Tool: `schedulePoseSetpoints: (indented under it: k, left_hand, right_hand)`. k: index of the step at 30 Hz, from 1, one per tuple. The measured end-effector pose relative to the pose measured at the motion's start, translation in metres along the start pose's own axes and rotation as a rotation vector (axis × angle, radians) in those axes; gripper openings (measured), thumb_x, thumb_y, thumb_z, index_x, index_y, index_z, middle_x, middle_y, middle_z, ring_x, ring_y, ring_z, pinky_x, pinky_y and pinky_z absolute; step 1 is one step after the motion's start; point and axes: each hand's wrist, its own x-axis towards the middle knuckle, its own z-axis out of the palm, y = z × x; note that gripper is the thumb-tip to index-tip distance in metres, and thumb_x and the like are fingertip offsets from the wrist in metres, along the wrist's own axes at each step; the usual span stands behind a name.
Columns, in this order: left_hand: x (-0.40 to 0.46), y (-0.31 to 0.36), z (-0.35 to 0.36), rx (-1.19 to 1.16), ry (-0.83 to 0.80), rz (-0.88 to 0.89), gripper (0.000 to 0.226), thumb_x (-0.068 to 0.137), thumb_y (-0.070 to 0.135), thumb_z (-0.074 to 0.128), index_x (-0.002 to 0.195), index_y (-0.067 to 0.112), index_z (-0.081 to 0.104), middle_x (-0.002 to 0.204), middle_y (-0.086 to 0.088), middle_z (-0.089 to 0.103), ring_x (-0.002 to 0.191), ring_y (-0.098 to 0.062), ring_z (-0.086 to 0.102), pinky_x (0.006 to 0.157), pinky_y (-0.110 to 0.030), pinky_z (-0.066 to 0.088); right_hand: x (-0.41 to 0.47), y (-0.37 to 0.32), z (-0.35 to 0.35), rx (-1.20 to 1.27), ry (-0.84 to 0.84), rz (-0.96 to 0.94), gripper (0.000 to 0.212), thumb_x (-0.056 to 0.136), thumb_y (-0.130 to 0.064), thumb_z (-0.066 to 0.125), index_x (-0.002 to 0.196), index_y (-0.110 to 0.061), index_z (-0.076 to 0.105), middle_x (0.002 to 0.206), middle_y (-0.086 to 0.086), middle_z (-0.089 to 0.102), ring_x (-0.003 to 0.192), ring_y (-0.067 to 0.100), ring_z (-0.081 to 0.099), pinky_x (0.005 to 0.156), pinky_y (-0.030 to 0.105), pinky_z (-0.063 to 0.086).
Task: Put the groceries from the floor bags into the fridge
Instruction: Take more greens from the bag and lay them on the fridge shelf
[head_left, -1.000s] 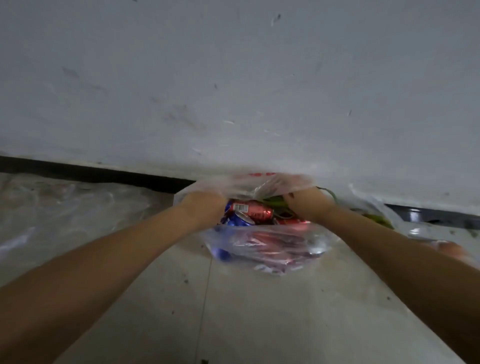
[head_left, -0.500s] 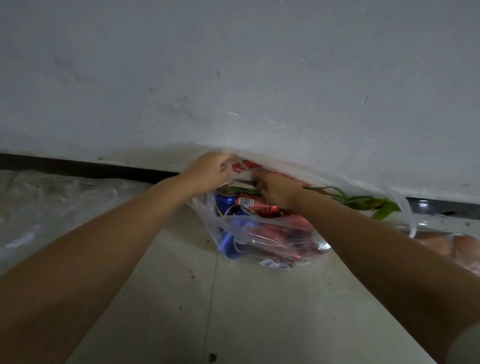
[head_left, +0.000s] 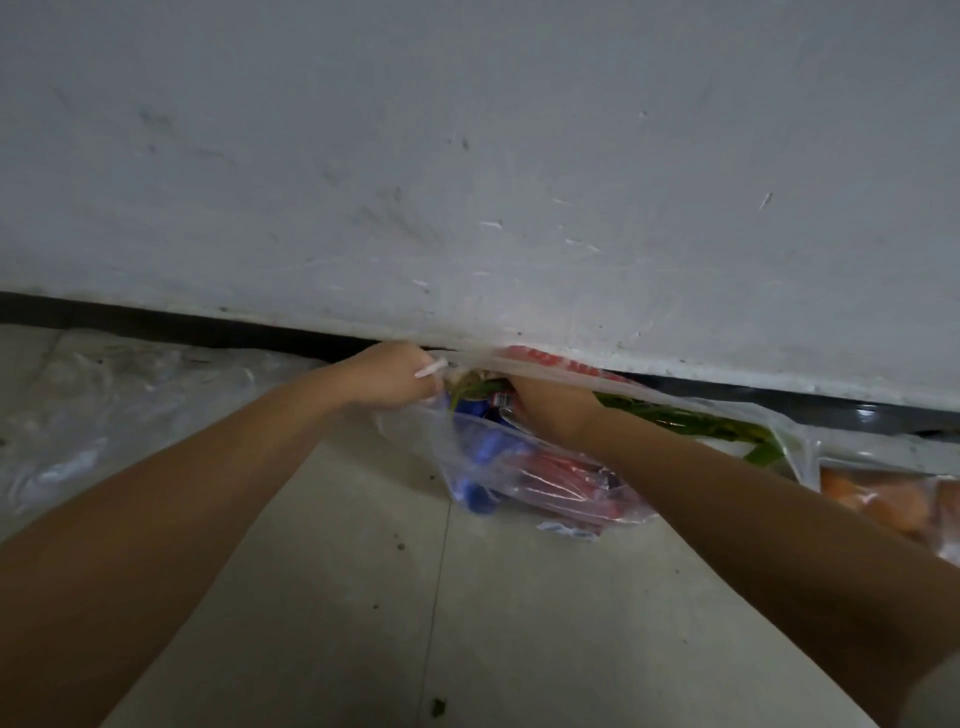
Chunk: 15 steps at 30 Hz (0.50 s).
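Here, a white wall (head_left: 467, 156) fills the upper frame, dark baseboard (head_left: 156, 325) under it, pale tiled floor (head_left: 467, 597) below. A loose sheet of clear plastic (head_left: 104, 415) lies on the floor at left, well apart from the work. Task thing: clear plastic bag (head_left: 519, 467) sits on the floor against the wall, centre frame, holding blue and red cans (head_left: 483, 457) and green leafy stalks (head_left: 675, 423) poking out to the right. Another bag with orange produce (head_left: 883, 499) is just beside it at far right, half cut off. Left hand (head_left: 387, 376) has its fingers curled, pinching the bag's rim and pulling the mouth up and open. Right hand (head_left: 550, 410) is down inside the mouth among the cans; its fingers are hidden, so cannot tell if it grips anything. Step, as a judgement: early, first item being fished out of the first bag, nothing in the fridge yet, fridge not in view. Next move likely calls for a firm close on one can, a lift clear of the film without snagging the greens, and the left hand keeping the mouth wide.
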Motion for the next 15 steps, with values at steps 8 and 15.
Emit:
schedulePoseSetpoints:
  k: [8,15]
  left_hand:
    - [-0.02,-0.017,-0.004,-0.263,-0.222,0.096,0.022,0.089,0.024,0.063,0.067,0.019,0.06,0.062,0.007,0.051,0.055,0.0,0.045,0.06,-0.02,0.036]
    - [-0.023,-0.01,-0.012,-0.209,-0.161,0.037,0.028,0.091,0.012,0.058,0.065,0.022,0.063,0.053,0.011,0.058,0.046,0.005,0.051,0.049,-0.009,0.04]
  right_hand:
    - [0.003,-0.015,0.005,-0.414,-0.01,-0.006,0.045,0.085,-0.021,0.058,0.129,-0.021,0.049,0.126,0.006,0.058,0.111,0.028,0.056,0.092,0.037,0.046]
    - [0.004,-0.01,-0.008,-0.288,0.046,0.009,0.027,0.094,-0.023,0.047,0.118,-0.02,0.059,0.111,0.006,0.063,0.106,0.027,0.061,0.087,0.035,0.052]
